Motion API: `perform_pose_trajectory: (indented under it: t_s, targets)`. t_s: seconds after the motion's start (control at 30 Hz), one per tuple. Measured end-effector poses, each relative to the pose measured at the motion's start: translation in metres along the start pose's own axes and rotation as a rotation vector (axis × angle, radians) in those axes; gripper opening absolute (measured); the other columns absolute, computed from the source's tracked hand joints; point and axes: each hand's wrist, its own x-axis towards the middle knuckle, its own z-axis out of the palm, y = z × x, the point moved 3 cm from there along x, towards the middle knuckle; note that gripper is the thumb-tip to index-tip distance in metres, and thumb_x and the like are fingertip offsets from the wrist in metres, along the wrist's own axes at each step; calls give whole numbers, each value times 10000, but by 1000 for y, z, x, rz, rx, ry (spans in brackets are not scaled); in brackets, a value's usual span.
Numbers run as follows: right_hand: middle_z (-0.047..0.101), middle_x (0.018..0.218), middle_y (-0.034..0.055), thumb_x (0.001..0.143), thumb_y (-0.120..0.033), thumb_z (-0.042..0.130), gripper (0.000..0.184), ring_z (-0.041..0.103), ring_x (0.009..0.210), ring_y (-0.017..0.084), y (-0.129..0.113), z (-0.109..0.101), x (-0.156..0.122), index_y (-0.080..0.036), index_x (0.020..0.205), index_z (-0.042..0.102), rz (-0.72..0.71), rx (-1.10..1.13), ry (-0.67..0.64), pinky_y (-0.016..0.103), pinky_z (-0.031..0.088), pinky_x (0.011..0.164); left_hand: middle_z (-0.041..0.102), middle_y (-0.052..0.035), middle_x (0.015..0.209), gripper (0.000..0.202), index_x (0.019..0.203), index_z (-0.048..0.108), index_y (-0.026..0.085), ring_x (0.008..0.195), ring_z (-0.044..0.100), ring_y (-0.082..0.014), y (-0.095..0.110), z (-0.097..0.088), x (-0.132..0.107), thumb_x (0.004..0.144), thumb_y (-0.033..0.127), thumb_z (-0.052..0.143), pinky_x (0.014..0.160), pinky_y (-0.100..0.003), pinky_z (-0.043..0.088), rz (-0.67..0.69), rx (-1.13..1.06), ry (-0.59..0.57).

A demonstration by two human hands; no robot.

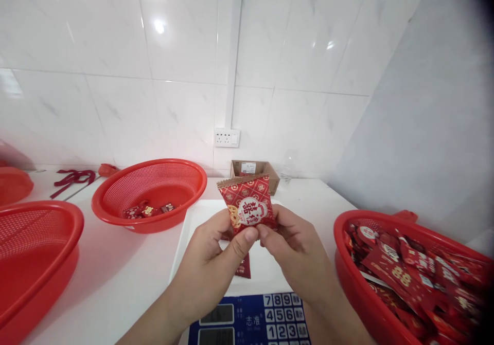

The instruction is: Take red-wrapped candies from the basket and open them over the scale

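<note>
Both of my hands pinch a small red snack packet [247, 203] with gold pattern and a white label, held up above a digital scale. My left hand [219, 255] grips its lower left side, thumb across the front. My right hand [295, 242] holds the lower right corner between thumb and fingers. Beneath them lies the scale's white tray [266, 275], with a dark red packet [244, 268] on it partly hidden by my hands. The blue keypad panel [250, 322] with number keys faces me; its displays are not readable.
Right, a red basket [341, 242] is heaped with red packets. A red colander [150, 180] at back left holds several packets; another red basket [73, 221] stands nearer left. Behind my hands are a cardboard box [273, 180] and a clear plastic container [286, 167]. Dark red ribbon [73, 178] lies far left.
</note>
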Motion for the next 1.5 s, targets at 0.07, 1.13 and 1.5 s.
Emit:
perform_pose_trajectory:
  t_s: [0.07, 1.13, 1.5]
  targets:
    - [656, 706, -5, 818, -244, 581, 84, 592, 651, 145, 1, 0, 1, -198, 797, 648, 4, 27, 21, 236, 497, 599, 603, -28, 839, 235, 1027, 672, 217, 759, 535, -176, 1, 0, 1, 922, 412, 594, 516, -220, 517, 2, 41, 8]
    - [594, 676, -32, 850, -261, 555, 142, 528, 643, 132, 11, -8, 3, -208, 720, 571, -24, -6, 19, 234, 441, 582, 677, -37, 878, 238, 1086, 677, 211, 769, 585, -183, 0, -6, 5, 931, 365, 582, 671, -295, 485, -36, 34, 14]
    - [620, 656, 13, 874, -309, 473, 230, 489, 580, 176, 17, -36, 14, -202, 718, 603, 130, -754, -78, 300, 336, 540, 675, -112, 1135, 259, 1083, 654, 202, 1058, 610, -312, -23, -32, 24, 937, 326, 479, 850, -429, 473, -42, 971, -74]
